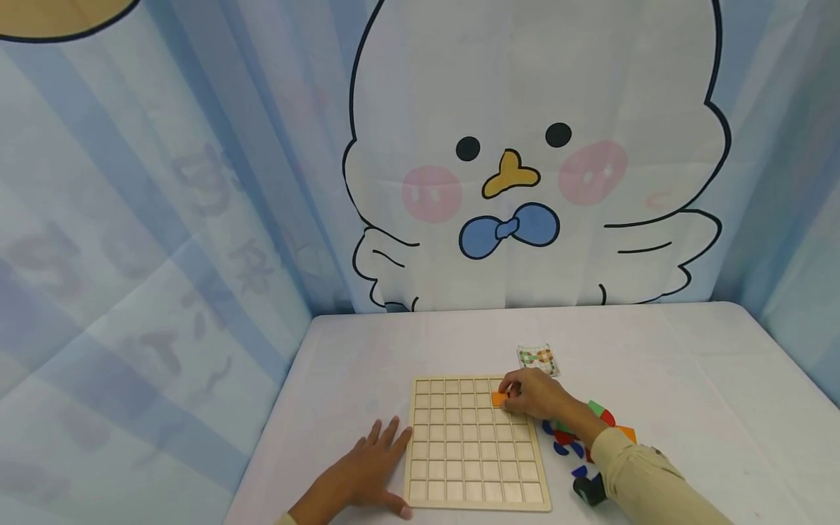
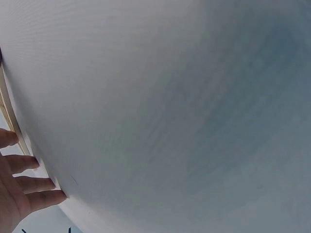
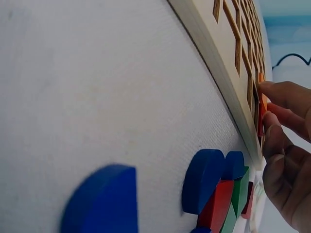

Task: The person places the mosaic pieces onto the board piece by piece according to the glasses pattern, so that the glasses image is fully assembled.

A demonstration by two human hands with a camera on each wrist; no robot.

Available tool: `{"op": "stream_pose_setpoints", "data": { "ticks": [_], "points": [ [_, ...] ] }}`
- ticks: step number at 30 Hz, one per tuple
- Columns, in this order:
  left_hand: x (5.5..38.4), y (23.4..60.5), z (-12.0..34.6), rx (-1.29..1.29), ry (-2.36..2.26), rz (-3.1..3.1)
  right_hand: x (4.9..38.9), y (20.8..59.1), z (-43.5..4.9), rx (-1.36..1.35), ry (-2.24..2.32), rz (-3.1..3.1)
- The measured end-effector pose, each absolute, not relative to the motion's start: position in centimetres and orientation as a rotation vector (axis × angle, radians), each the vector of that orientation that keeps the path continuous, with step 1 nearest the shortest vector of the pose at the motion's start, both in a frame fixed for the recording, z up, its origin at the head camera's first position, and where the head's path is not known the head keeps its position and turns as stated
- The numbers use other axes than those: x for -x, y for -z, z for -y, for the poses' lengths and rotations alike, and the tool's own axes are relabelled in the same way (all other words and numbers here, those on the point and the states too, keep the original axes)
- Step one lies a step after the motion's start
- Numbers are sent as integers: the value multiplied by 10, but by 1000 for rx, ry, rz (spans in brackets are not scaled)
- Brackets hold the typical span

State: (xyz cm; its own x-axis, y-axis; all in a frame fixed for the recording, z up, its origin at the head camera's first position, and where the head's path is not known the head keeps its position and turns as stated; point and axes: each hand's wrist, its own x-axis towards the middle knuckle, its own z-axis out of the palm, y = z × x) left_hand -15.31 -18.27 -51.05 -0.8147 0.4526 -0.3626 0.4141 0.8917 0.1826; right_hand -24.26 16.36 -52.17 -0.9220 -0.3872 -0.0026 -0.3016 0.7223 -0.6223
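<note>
Here, on the left, the left hand (image 1: 364, 467) is spread wide on the white table (image 1: 374, 350), and the left edge of the wooden board (image 1: 472, 452) is touched by its fingers. Nothing is held by it. The board is marked with rows of little squares. In one square, at the far right part of the board, an orange piece (image 1: 497, 399) is set. Just to its right, a red piece (image 3: 260, 119) is pinched by the bent fingers and thumb of the right hand (image 1: 537, 394), so that grip is narrow. Past this hand, on the far side, a small picture card (image 1: 534, 357) is laid. More to the right, loose blue, green, red and orange pieces (image 1: 595, 407) are strewn on the table, partly covered by a tan sleeve (image 1: 650, 474).
</note>
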Motion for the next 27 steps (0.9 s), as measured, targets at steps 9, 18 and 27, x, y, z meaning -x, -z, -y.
{"op": "stream_pose_setpoints", "data": {
  "ticks": [9,18,27],
  "points": [
    [152,510,184,-629,-154,-2651,243,518,-161,535,928,-2799],
    [152,509,183,-624,-153,-2648,243,519,-164,579,969,-2769],
    [153,512,184,-631,-134,-2648,253,520,-190,619,1249,-2529]
  ]
}}
